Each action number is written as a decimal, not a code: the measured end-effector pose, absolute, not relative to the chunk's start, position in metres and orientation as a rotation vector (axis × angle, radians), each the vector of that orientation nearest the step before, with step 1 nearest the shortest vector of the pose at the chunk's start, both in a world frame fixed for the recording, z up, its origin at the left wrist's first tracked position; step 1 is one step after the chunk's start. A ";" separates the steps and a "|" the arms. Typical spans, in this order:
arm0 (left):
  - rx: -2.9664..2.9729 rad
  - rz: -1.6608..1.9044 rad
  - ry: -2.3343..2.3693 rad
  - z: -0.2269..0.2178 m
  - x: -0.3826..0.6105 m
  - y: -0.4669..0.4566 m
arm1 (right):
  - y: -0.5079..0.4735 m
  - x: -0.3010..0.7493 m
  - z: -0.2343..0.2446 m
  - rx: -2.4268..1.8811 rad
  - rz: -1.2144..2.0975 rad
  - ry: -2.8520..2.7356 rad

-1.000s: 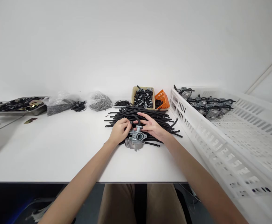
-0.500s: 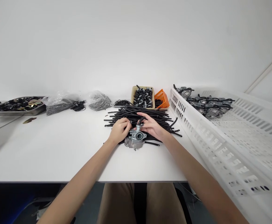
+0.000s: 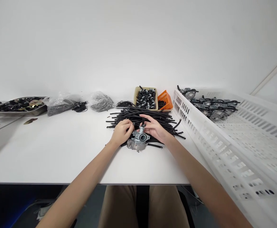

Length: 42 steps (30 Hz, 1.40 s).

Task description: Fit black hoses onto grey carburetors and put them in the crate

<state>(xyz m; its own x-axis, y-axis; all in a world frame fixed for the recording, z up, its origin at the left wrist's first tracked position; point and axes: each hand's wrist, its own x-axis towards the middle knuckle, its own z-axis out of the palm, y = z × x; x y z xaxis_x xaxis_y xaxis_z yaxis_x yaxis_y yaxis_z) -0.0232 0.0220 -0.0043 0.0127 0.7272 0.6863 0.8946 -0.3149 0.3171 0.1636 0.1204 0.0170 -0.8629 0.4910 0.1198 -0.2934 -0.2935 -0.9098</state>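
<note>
A silver metal carburetor (image 3: 138,142) sits on the near side of a heap of black rubber hoses (image 3: 150,111), its round bore facing me. My left hand (image 3: 122,130) is closed at the carburetor's upper left, thumb and forefinger pinched together; what lies between them is too small to name. From the right, my right hand (image 3: 154,128) curls round the top of the carburetor, thumb and fingers about its upper neck, where a short black part stands up. The far side of the carburetor is hidden by my fingers.
At right a white slatted crate (image 3: 207,139) holds several carburetors with hoses (image 3: 214,106). Along the wall stand a cream bin (image 3: 135,95) of black-and-silver parts, an orange basket (image 3: 168,100), plastic bags of small parts (image 3: 101,102) and a metal tray (image 3: 36,111).
The short black piece at the carburetor's top leaned right before and now points more upright. Both hands stay in nearly the same place; the view has shifted slightly.
</note>
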 end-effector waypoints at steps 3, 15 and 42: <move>-2.080 -1.188 -1.697 -0.003 -0.023 0.021 | 0.121 0.164 0.016 -0.239 2.169 -1.491; -2.082 -1.177 -1.694 -0.005 -0.024 0.023 | 0.113 0.161 0.021 -0.291 2.150 -1.488; -2.073 -1.173 -1.699 -0.004 -0.023 0.021 | 0.121 0.161 0.015 -0.235 2.173 -1.466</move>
<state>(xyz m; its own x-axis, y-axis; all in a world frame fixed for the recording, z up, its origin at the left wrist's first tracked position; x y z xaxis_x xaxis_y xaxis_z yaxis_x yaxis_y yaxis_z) -0.0232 0.0214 -0.0045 0.0157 0.7278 0.6856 0.8992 -0.3101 0.3086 0.1611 0.1209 0.0145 -0.8581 0.4958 0.1336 -0.3096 -0.2920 -0.9049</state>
